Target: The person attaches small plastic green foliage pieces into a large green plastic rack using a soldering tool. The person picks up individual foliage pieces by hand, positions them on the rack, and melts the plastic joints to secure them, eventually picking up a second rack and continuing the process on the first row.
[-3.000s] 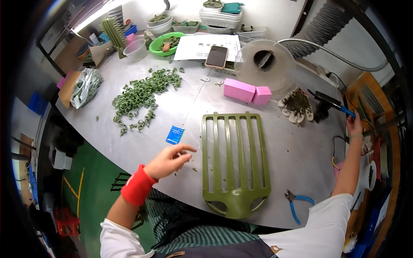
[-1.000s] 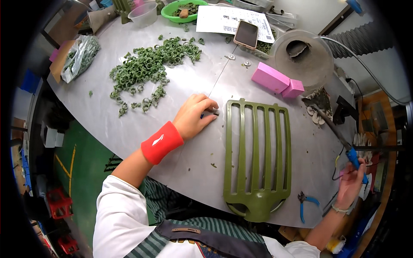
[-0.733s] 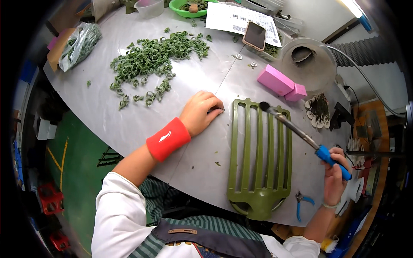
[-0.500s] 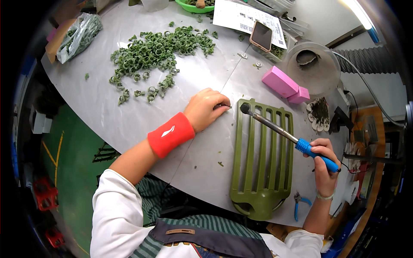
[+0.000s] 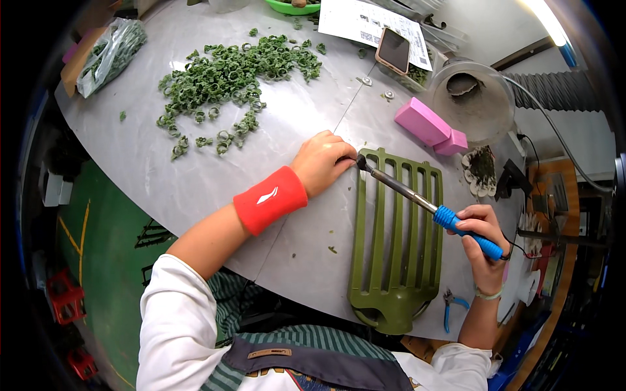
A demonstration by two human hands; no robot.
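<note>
Green slotted panel (image 5: 393, 301) lies flat on the grey table (image 5: 306, 254), neck toward the person; all places taken from it. Left hand (image 5: 321, 163) sits just off the panel's far left corner, thumb and forefinger drawn together in a pinch; whatever is between them is too small to make out. Right hand (image 5: 481, 244), right of the panel, is wrapped round the blue grip of a corded iron (image 5: 401, 188), probably to keep fingers off the metal shaft, which crosses above the slots; its dark tip is right by the left fingertips, contact not certain. Resting the left hand low presumably steadies the pinch. Room: bare tabletop left of the panel, out to the green curls (image 5: 228, 75) farther off. Tighter on the right: pink blocks (image 5: 422, 122) beyond the far right corner, soiled glove (image 5: 479, 171) below them, cutters (image 5: 448, 300) beside the near end, where the table edge runs close.
</note>
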